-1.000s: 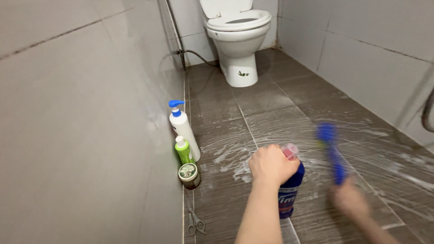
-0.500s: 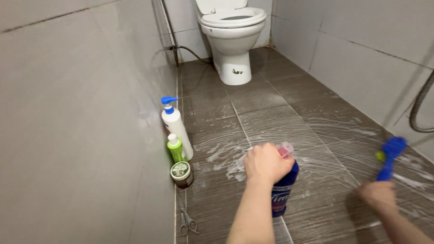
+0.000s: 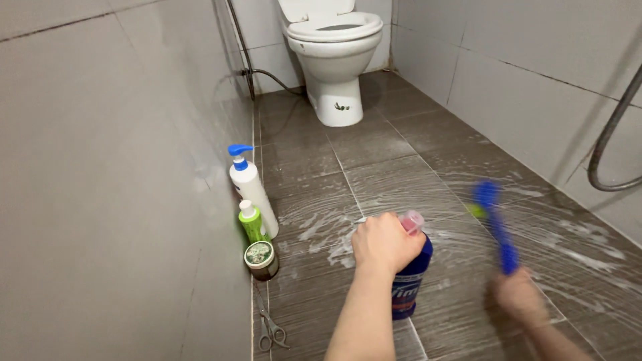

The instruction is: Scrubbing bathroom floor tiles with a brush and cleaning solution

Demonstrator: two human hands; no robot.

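the left hand (image 3: 382,242) has its fingers clenched around a blue bottle (image 3: 408,284) standing mid-floor on soapy tiles (image 3: 321,227), while the right hand (image 3: 518,301) grips a blurred blue brush (image 3: 496,224) above the wet floor.

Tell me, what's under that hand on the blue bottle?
The left hand covers the blue bottle's shoulder and neck. Only a pink cap peeks out beside the fingers; the covered part cannot be seen.
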